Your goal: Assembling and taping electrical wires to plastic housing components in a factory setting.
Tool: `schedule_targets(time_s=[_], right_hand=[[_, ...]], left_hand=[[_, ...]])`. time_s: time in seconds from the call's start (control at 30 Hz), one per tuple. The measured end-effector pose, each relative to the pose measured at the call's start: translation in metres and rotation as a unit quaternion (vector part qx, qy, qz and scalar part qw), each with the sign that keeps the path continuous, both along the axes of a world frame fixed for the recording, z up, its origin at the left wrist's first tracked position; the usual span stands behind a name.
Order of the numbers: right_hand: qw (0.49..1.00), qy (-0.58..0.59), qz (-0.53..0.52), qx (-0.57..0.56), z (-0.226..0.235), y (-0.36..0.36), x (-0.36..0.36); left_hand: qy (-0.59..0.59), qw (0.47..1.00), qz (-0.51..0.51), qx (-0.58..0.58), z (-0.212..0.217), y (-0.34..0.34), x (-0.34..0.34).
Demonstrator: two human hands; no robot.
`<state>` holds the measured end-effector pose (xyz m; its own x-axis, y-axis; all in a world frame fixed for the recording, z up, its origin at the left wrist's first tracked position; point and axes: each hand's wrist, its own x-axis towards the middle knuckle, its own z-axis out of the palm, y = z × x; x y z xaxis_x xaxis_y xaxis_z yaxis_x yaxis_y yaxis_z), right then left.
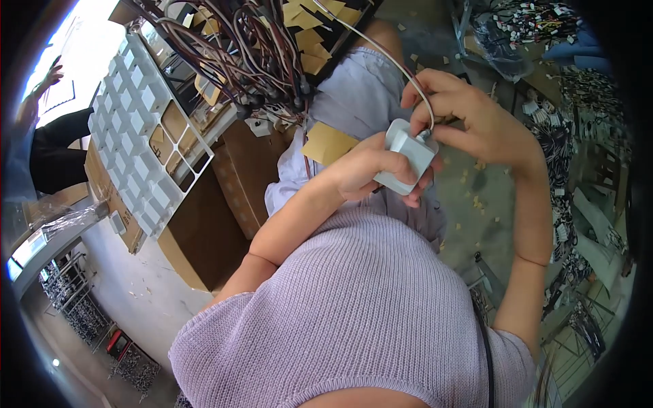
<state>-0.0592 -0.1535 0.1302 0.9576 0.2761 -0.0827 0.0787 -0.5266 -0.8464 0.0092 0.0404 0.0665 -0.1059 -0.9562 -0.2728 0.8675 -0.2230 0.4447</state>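
My left hand [367, 166] is wrapped round a white, box-shaped power adapter [411, 154], held above my lap. A thin pale cable [388, 56] arcs down from the top of the view to the adapter's upper right end. There its small plug [423, 135] meets the adapter; whether it is fully inserted I cannot tell. The fingers of my right hand [476, 115] are bent closely about the cable and its plug.
Left stands a grey tray [178, 151] with rows of white blocks, above a cardboard box [201, 248]. Dark cables [262, 58] hang in a bundle ahead. Yellow paper pieces [328, 143] lie near my lap. Wire bundles line the right; another person's hand [52, 76] shows far left.
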Motion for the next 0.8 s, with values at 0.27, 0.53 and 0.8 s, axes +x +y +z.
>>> schedule_targets(time_s=[0.27,0.53,0.8], right_hand=[[0.993,0.096,-0.067,-0.006,0.02,0.001,0.024],[0.995,0.073,-0.032,0.059,0.022,-0.001,0.068],[0.994,0.111,0.016,-0.005,0.065,0.004,0.089]], left_hand=[[-0.155,0.983,0.098,0.026,0.008,-0.004,0.019],[-0.013,0.996,0.015,-0.081,0.009,0.0,0.055],[0.065,0.973,-0.045,-0.217,0.007,-0.011,0.081]])
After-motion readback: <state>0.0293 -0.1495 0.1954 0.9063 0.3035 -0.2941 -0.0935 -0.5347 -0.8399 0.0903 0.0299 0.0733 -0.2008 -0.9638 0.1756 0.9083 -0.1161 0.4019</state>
